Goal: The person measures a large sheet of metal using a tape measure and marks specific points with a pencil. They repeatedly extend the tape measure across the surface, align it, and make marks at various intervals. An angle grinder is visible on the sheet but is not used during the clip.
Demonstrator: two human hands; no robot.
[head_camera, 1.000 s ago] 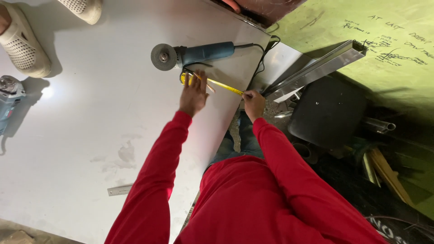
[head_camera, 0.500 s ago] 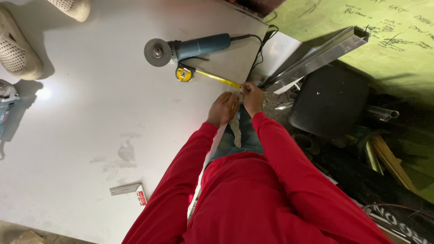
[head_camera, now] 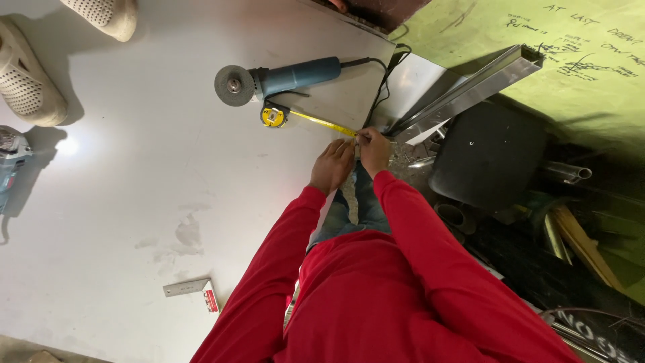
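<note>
**Two hands at the end of a yellow tape**

Both hands meet at the near edge of the big grey metal sheet [head_camera: 134,188]. The right hand [head_camera: 373,149] pinches the free end of the yellow tape measure [head_camera: 306,118] between its fingers. The left hand [head_camera: 332,165] rests just beside it, knuckles up, fingers bent down onto the sheet edge. I cannot tell if it grips anything.

From the hands, the tape runs toward ten o'clock to its round yellow case. The case lies on the sheet, just below the blue angle grinder [head_camera: 279,79].

The tape looks thin, light and springy. It probably bends and flips over easily, and its edge may be a bit sharp. The tip is the best place to pinch it. The case is small and chunky, easy to grab whole. The sheet looks stiff, heavy and slippery, so the case may slide on it.

At two o'clock from the hands lies a shiny metal channel [head_camera: 470,87]. At seven o'clock, far from the hands, lies a small metal square [head_camera: 190,289]. Two pale shoes [head_camera: 30,81] sit at the far left.

The red sleeves hide the wrists. The tape tip is too small to see well. The dark pile at right is hard to make out. Another tool at the left edge is cut off.
</note>
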